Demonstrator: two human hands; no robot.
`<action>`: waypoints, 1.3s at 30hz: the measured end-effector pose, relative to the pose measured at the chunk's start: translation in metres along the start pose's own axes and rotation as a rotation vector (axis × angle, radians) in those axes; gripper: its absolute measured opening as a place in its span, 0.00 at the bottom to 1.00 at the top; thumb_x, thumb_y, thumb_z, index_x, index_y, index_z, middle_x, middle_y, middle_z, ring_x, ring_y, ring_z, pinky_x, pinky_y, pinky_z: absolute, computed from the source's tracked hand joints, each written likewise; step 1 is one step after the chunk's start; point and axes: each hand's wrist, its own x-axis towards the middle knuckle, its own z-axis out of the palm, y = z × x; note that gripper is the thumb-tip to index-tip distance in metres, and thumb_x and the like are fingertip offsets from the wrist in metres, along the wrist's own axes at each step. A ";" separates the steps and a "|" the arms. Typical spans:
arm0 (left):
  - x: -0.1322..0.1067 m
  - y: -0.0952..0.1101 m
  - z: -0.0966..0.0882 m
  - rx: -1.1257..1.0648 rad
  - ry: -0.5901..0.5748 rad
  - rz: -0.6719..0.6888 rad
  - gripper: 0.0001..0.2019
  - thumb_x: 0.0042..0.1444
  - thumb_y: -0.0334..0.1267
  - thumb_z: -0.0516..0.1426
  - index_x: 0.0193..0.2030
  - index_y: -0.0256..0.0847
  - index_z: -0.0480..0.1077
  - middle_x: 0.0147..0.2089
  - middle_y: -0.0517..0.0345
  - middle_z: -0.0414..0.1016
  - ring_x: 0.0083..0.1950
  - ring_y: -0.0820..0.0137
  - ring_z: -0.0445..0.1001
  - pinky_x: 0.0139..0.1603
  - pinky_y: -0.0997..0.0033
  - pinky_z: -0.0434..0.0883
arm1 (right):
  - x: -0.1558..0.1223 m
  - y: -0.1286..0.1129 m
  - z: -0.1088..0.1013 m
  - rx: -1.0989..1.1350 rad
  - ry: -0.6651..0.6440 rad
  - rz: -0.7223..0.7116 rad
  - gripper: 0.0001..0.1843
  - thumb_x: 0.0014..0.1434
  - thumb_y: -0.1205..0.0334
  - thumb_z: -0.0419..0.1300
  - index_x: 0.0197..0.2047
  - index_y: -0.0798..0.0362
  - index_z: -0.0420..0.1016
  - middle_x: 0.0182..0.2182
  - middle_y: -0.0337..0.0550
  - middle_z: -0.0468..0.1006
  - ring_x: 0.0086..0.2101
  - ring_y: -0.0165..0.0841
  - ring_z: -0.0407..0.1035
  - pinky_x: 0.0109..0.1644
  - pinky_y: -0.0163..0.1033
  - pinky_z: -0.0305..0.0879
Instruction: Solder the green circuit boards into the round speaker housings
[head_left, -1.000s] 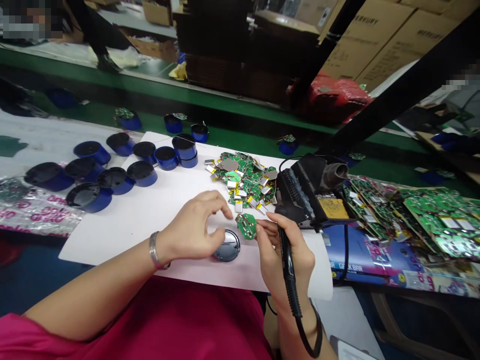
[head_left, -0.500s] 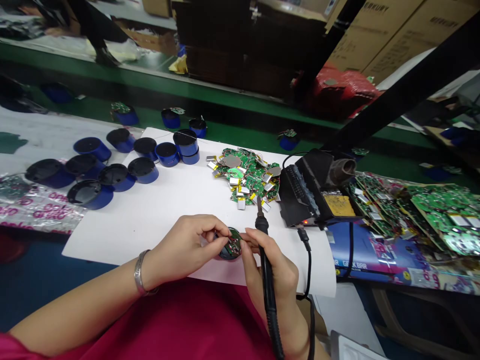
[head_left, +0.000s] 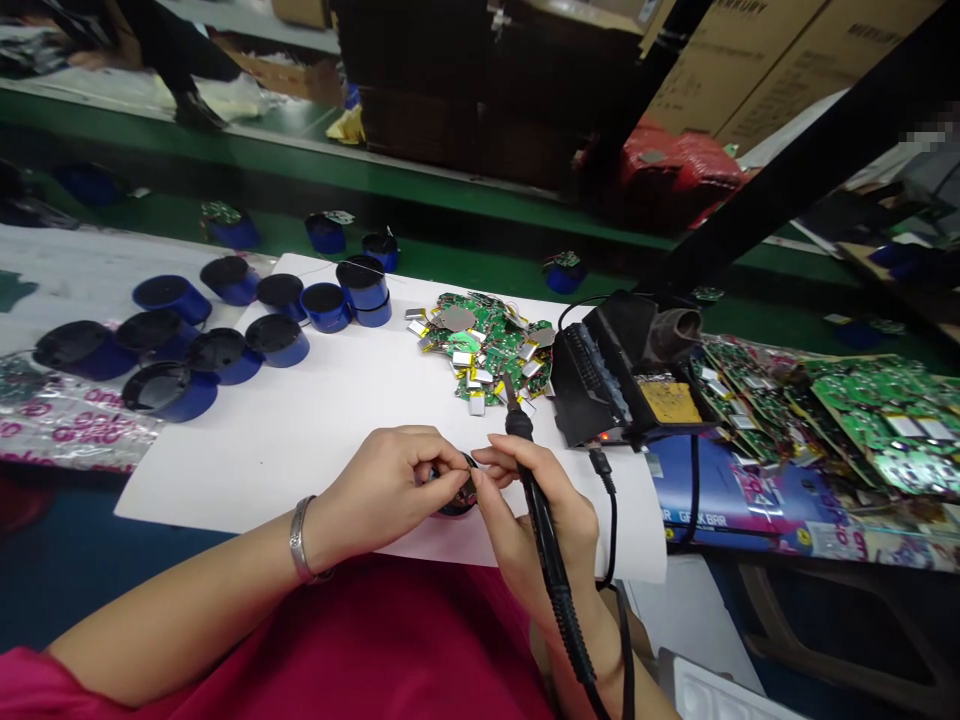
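Note:
My left hand (head_left: 409,475), with a bracelet at the wrist, pinches thumb and fingertips together over a small dark round housing (head_left: 456,505). What is between those fingertips is too small to make out. Reddish parts show inside the housing, which is largely covered by my fingers. A black soldering iron (head_left: 541,515) is tucked in my right hand (head_left: 551,495), its tip slanting up and away toward a pile of green circuit boards (head_left: 491,345). The thumb and fingers of that hand also reach to the right rim of the housing.
Several blue cups with black insides (head_left: 277,340) stand at left on the white sheet (head_left: 337,390). To the right sits a soldering iron stand (head_left: 592,380) with a yellow sponge (head_left: 669,402). More circuit boards (head_left: 885,420) are stacked beyond it. A black cable (head_left: 611,530) hangs nearby.
My fingertips have closed in over the housing, so the green board seen in it before is mostly covered. The soldering iron has tilted slightly. The whole view has shifted a little.

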 end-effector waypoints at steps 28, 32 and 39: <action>0.001 0.000 0.004 0.003 0.025 -0.046 0.06 0.54 0.31 0.58 0.31 0.41 0.78 0.26 0.64 0.75 0.25 0.77 0.66 0.27 0.78 0.64 | 0.004 -0.005 0.002 0.052 0.027 0.025 0.16 0.60 0.70 0.60 0.51 0.48 0.71 0.32 0.35 0.79 0.31 0.26 0.75 0.40 0.32 0.75; 0.001 -0.001 0.002 -0.073 0.035 -0.094 0.05 0.54 0.33 0.59 0.32 0.40 0.78 0.27 0.62 0.76 0.27 0.76 0.66 0.29 0.76 0.65 | 0.004 -0.005 0.001 0.096 0.040 0.057 0.16 0.59 0.71 0.61 0.50 0.48 0.70 0.32 0.34 0.80 0.31 0.25 0.76 0.37 0.29 0.74; 0.001 0.002 -0.004 -0.189 -0.113 -0.120 0.06 0.58 0.36 0.59 0.36 0.40 0.77 0.28 0.61 0.76 0.28 0.75 0.67 0.30 0.75 0.65 | 0.003 -0.005 0.002 0.120 0.081 0.084 0.16 0.59 0.70 0.62 0.50 0.48 0.70 0.32 0.34 0.81 0.31 0.26 0.77 0.36 0.30 0.75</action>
